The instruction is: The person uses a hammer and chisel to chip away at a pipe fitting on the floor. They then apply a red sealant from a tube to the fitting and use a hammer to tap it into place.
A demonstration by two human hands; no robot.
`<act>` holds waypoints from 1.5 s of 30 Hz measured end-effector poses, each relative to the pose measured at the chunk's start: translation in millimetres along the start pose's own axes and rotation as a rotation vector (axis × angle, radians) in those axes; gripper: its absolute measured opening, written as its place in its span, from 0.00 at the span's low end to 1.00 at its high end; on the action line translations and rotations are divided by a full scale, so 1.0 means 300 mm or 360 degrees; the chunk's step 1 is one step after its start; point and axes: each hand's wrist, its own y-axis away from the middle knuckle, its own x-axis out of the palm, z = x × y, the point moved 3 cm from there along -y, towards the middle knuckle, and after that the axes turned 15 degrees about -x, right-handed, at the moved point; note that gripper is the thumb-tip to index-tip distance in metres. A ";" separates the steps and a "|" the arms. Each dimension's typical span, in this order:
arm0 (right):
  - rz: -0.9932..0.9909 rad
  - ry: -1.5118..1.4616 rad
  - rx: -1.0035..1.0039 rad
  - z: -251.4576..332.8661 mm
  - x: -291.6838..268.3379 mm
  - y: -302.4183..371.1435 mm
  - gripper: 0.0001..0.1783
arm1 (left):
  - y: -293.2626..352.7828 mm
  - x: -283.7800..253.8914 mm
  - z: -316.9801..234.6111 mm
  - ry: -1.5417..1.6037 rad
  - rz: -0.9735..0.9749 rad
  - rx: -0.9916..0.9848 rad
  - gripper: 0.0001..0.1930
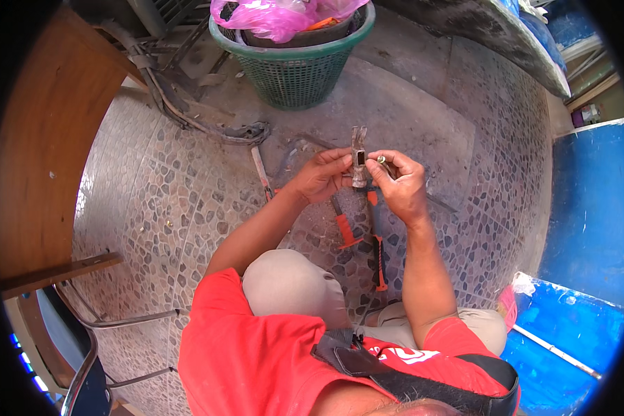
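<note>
Patterned stone floor [145, 229] stretches between the left forearm and a brown wooden panel [52, 152] at the left edge, and another strip runs between the right forearm and an upright blue panel [589, 201] on the right. The metal hammer head [358, 156], its dark rectangular hole facing up, stands between the two hands, above the floor. The left hand [326, 173] pinches it from the left side, thumb and fingers nearly together on it; the right hand [401, 182] is curled close beside it, fingers drawn in around a small thing with a shiny round end [381, 159], whose kind I cannot tell. Below the hands lie an orange-handled tool [344, 229] and a black-and-orange tool [379, 263], near the bent knee [284, 281]. Beyond the hands, a green basket [291, 73] bearing a pink bag [274, 17] stands in the way ahead, a dark bent bundle [208, 132] lies to the upper left, and metal chair legs [132, 320] reach in at the lower left
</note>
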 end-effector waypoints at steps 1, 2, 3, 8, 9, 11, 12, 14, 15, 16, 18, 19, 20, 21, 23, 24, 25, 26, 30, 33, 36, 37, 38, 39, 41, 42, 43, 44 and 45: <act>-0.0005 0.0030 0.0000 0.002 -0.002 -0.001 0.09 | 0.001 0.009 -0.005 -0.0007 -0.0033 0.0004 0.18; -0.0017 0.0055 0.0001 0.001 -0.003 0.000 0.09 | 0.004 0.018 -0.008 -0.0014 -0.0066 0.0008 0.18; -0.0029 0.0079 0.0002 -0.002 -0.004 0.002 0.09 | 0.009 0.029 -0.011 -0.0021 -0.0099 0.0011 0.18; -0.0074 0.0217 0.0046 -0.008 -0.021 0.004 0.09 | 0.005 0.045 -0.019 -0.0438 -0.0452 -0.0030 0.18; -0.0051 0.0293 0.0031 0.000 -0.018 0.014 0.10 | 0.016 0.042 -0.017 -0.0559 -0.0533 -0.0068 0.19; 0.0058 0.0511 -0.0134 0.006 -0.035 0.003 0.11 | 0.027 0.024 -0.025 -0.0831 -0.0674 -0.0084 0.19; 0.0065 0.0441 -0.0231 -0.036 -0.048 0.003 0.11 | 0.023 0.015 -0.034 -0.0902 -0.0667 -0.0086 0.19; 0.0157 0.0499 -0.0224 -0.002 -0.047 -0.021 0.09 | 0.035 -0.010 -0.039 -0.0965 -0.0666 -0.0073 0.18; 0.0171 0.0526 -0.0273 0.004 -0.053 -0.024 0.09 | 0.030 -0.010 -0.036 -0.0951 -0.0655 -0.0056 0.18; 0.0176 0.0579 -0.0375 0.006 -0.058 -0.028 0.09 | 0.022 -0.007 -0.039 -0.0924 -0.0646 -0.0059 0.19; 0.0167 0.0568 -0.0350 0.005 -0.065 -0.027 0.08 | 0.021 -0.003 -0.036 -0.0854 -0.0661 -0.0091 0.20; 0.0159 0.0581 -0.0359 0.002 -0.065 -0.023 0.08 | 0.020 -0.007 -0.028 -0.0799 -0.0638 -0.0093 0.19; 0.0153 0.0593 -0.0369 -0.001 -0.066 -0.021 0.08 | 0.016 -0.010 -0.022 -0.0744 -0.0616 -0.0095 0.19; 0.0149 0.0606 -0.0379 -0.003 -0.069 -0.021 0.08 | 0.009 -0.013 -0.018 -0.0688 -0.0595 -0.0096 0.19; 0.0147 0.0635 -0.0456 -0.011 -0.071 -0.016 0.08 | 0.012 -0.008 -0.016 -0.0666 -0.0606 -0.0094 0.16; 0.0149 0.0651 -0.0496 -0.012 -0.071 -0.014 0.08 | 0.011 -0.008 -0.015 -0.0654 -0.0613 -0.0090 0.15; 0.0142 0.0707 -0.0555 -0.003 -0.066 -0.013 0.08 | 0.013 -0.016 -0.012 -0.0596 -0.0587 -0.0100 0.15; 0.0102 0.0697 -0.0553 -0.006 -0.063 -0.011 0.08 | 0.013 -0.028 -0.008 -0.0536 -0.0561 -0.0110 0.15; -0.0089 0.0601 -0.0416 -0.042 -0.050 0.000 0.10 | -0.001 -0.032 0.014 -0.0318 -0.0467 -0.0134 0.18; -0.0190 0.0364 -0.0035 -0.094 -0.042 0.014 0.11 | -0.014 -0.017 0.027 -0.0286 -0.0433 -0.0070 0.18; -0.0173 0.0034 0.0243 -0.083 -0.040 0.015 0.12 | -0.010 0.041 0.007 -0.0319 -0.0451 -0.0003 0.14; -0.0151 -0.0082 0.0294 -0.067 -0.040 0.011 0.12 | -0.007 0.038 0.001 -0.0300 -0.0417 -0.0012 0.14; -0.0131 -0.0075 0.0264 -0.064 -0.041 0.006 0.12 | -0.003 0.026 -0.001 -0.0281 -0.0384 -0.0022 0.14; -0.0111 -0.0069 0.0234 -0.067 -0.042 0.003 0.12 | 0.000 0.021 -0.004 -0.0261 -0.0351 -0.0031 0.14; -0.0072 0.0056 0.0133 -0.078 -0.053 0.003 0.13 | -0.003 0.028 -0.006 -0.0313 -0.0383 -0.0041 0.13; -0.0047 0.0168 0.0053 -0.085 -0.061 0.001 0.13 | -0.006 0.031 -0.008 -0.0339 -0.0400 -0.0044 0.13; -0.0018 0.0275 -0.0019 -0.076 -0.059 -0.001 0.14 | 0.000 0.027 -0.007 -0.0403 -0.0420 -0.0050 0.14; -0.0036 0.0295 -0.0004 -0.067 -0.061 -0.001 0.13 | 0.002 0.021 -0.007 -0.0466 -0.0441 -0.0054 0.14; -0.0053 0.0315 0.0009 -0.053 -0.063 -0.004 0.12 | 0.003 0.014 -0.008 -0.0529 -0.0464 -0.0057 0.15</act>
